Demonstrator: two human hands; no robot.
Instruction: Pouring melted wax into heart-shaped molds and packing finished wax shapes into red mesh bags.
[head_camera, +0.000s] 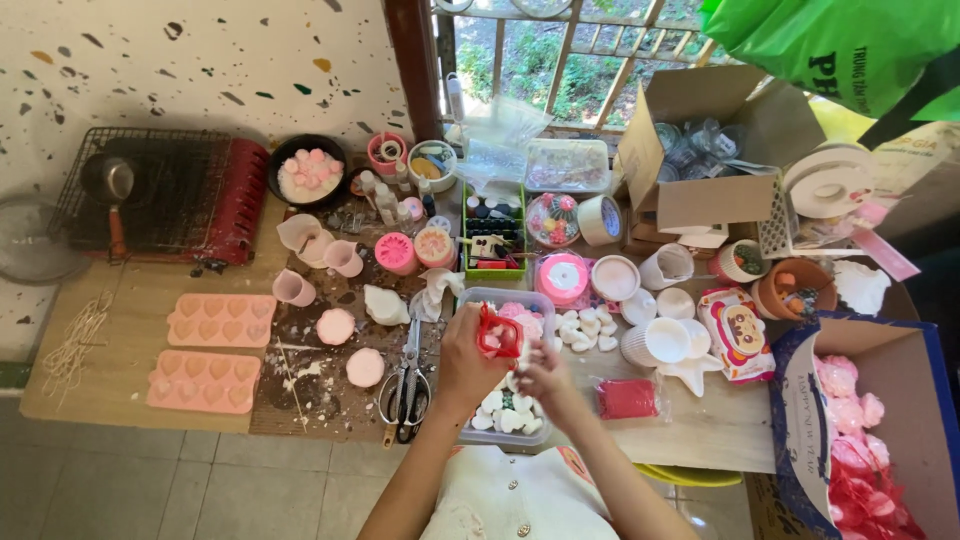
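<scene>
The left hand (468, 358) is gripping a small red bag (498, 335), its fingers curled around the bag's left side and holding it just above a clear plastic tray (478, 300). The right hand (541, 378) is sitting just to the right and slightly nearer, its fingers bunched together and touching the bag's lower right edge; whether it is pinching the bag or something small inside cannot be told. Both hands are hovering over the tray, which is holding white and pink heart-shaped pieces (503, 412).

Just to the left of the left hand, a pair of scissors (407, 385) is lying on the brown table (700, 430), handles towards the near edge. Farther left, two pink heart moulds (213, 347) are lying one behind the other. To the right of the right hand, a flat red packet (627, 398) is resting on the table, and beyond it a stack of white cups (662, 343) is standing. More loose white hearts (586, 332) are lying just beyond the tray on the right. At the far right, an open cardboard box (805, 420) is holding pink and red petals (860, 450).
</scene>
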